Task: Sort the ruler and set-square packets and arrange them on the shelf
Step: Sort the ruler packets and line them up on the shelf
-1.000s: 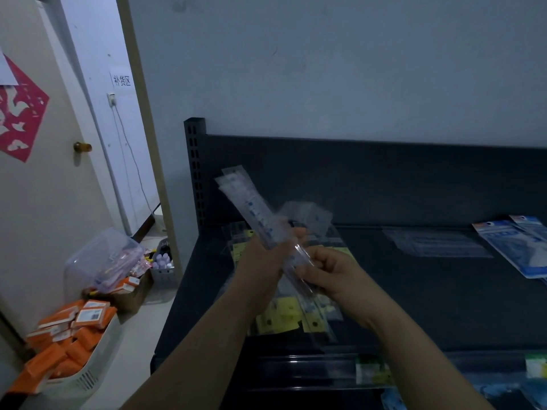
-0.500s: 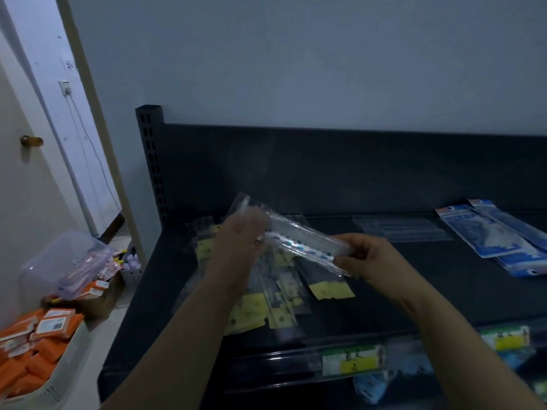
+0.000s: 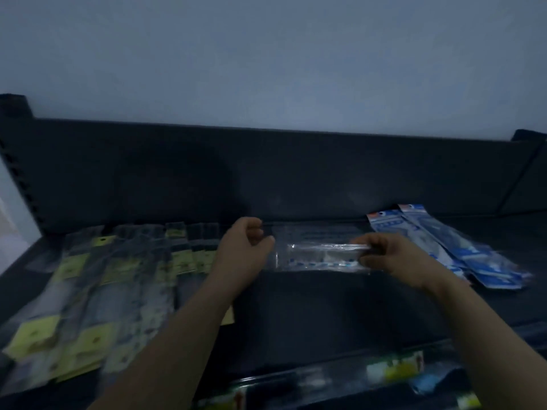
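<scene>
Packet (image 3: pixel 319 256) (clear) in right hand (image 3: pixel 395 258)

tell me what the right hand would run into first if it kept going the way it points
Past the clear ruler packet it grips, the right hand points forward and left: likely first the flat clear packet lying at the back of the shelf, then the back panel. Depth is unclear.

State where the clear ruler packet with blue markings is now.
Head view, centre: the clear ruler packet is held over the shelf between the left hand and right hand, yellow-labelled packets to its left, blue packets to its right.
</scene>
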A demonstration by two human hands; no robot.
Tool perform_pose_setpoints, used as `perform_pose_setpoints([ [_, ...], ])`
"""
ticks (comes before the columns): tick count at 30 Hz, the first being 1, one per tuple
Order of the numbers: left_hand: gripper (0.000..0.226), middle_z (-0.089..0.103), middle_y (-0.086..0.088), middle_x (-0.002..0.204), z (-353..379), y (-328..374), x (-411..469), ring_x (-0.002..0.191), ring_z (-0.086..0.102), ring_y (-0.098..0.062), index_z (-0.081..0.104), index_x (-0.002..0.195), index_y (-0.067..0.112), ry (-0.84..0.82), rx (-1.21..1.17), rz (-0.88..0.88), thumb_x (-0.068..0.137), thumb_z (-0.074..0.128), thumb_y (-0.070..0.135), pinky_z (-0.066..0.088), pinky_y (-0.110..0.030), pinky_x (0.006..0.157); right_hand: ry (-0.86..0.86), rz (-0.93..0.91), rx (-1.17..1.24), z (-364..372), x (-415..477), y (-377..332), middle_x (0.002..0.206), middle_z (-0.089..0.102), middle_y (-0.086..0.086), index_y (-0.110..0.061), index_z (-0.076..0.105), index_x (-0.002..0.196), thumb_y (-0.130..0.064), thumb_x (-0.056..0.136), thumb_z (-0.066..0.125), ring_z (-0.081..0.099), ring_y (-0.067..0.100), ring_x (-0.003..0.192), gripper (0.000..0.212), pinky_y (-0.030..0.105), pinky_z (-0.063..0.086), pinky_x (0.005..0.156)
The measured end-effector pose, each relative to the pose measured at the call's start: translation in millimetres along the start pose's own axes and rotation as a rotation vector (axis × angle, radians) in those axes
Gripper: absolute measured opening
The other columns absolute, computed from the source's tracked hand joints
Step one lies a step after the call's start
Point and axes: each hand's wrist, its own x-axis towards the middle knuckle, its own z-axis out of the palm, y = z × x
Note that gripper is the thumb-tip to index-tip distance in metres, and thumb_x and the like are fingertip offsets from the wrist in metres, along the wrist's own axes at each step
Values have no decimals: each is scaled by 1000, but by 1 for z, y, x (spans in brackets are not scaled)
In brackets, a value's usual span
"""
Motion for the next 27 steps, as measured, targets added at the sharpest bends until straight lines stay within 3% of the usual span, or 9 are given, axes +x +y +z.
perform_pose_setpoints([
  [4, 50, 51, 5, 134, 49, 8, 24, 125, 47, -16, 47, 136, 28, -135, 363, 114, 89, 60, 38, 39, -37, 106, -69, -5, -59, -27, 30, 26, 92, 71, 7, -22, 68, 94, 3, 85, 62, 63, 15, 82, 27, 28, 51, 77],
  [7, 47, 52, 5, 138, 75, 8, 38, 129, 44, -24, 49, 135, 32, -196, 671, 83, 90, 55, 42, 35, -41, 108, -108, -19, -47, -34, 50, 35, 95, 69, 11, -24, 65, 93, 4, 85, 61, 61, 18, 82, 30, 36, 51, 80],
  [10, 34, 58, 6, 132, 88, 6, 45, 124, 49, -21, 57, 126, 34, -169, 814, 87, 92, 53, 36, 35, -35, 103, -113, -46, -143, -32, 63, 44, 100, 69, 18, -22, 66, 102, 1, 87, 57, 62, 25, 82, 29, 31, 48, 73],
  [12, 32, 58, 5, 131, 92, 4, 45, 122, 48, -22, 57, 126, 34, -143, 873, 122, 94, 51, 34, 33, -36, 101, -87, -128, -339, -25, 68, 54, 106, 64, 14, -19, 66, 113, -3, 87, 58, 60, 28, 97, 31, 28, 45, 80],
  [14, 37, 50, 3, 136, 95, 2, 43, 124, 42, -23, 50, 133, 33, -147, 975, 154, 96, 48, 35, 29, -38, 104, -47, -201, -542, -18, 68, 66, 119, 55, 8, -20, 58, 127, -9, 88, 58, 46, 28, 115, 41, 29, 37, 96],
  [18, 60, 17, 2, 158, 102, -7, 31, 145, 14, -19, 18, 152, 23, -278, 1124, 196, 99, 34, 47, 3, -49, 117, -100, -270, -595, -10, 59, 77, 158, 16, 5, -18, 20, 151, -18, 95, 50, 11, 22, 146, 63, 27, 9, 116],
  [21, 69, -8, 4, 162, 104, -10, 23, 148, -8, -16, -6, 153, 26, -404, 1172, 105, 97, 19, 58, -10, -54, 116, -219, -238, -694, -6, 54, 82, 160, -11, 2, -21, 0, 152, -30, 101, 37, -13, 18, 147, 64, 32, -4, 118],
  [27, 72, -18, 2, 160, 103, -9, 10, 146, -18, -18, -10, 153, 27, -501, 1212, 29, 95, 14, 63, -14, -51, 116, -291, -270, -741, -4, 40, 83, 159, -16, 0, -25, -7, 152, -32, 100, 31, -18, 14, 145, 64, 28, -12, 114],
])
